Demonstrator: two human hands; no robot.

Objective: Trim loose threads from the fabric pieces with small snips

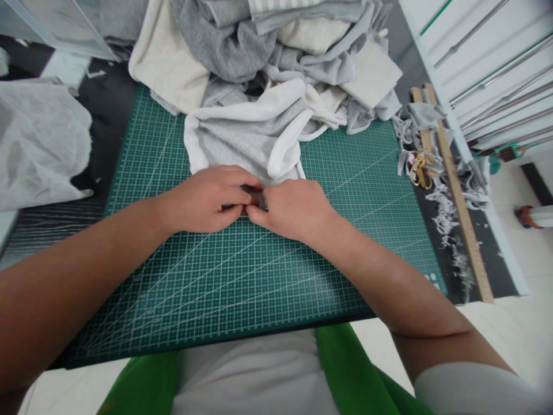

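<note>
A light grey piece of fabric with wide white edging (254, 138) lies bunched on the green cutting mat (259, 276). At its near edge my left hand (211, 199) pinches the cloth between thumb and fingers. Close against it, my right hand (294, 207) grips the same edge, thumb and fingertips pressed together. The fingertips of both hands almost meet. A small dark gap shows between them, and the exact fold of cloth there is mostly hidden by the fingers.
Behind the fabric rises a heap of grey and cream cloth (233, 46). Pale cloth (38, 141) lies at the left. Wooden rulers (460, 202), gold-handled scissors (419, 171) and fabric scraps (444, 213) lie along the right table edge. A translucent bin (64, 26) stands at the upper left.
</note>
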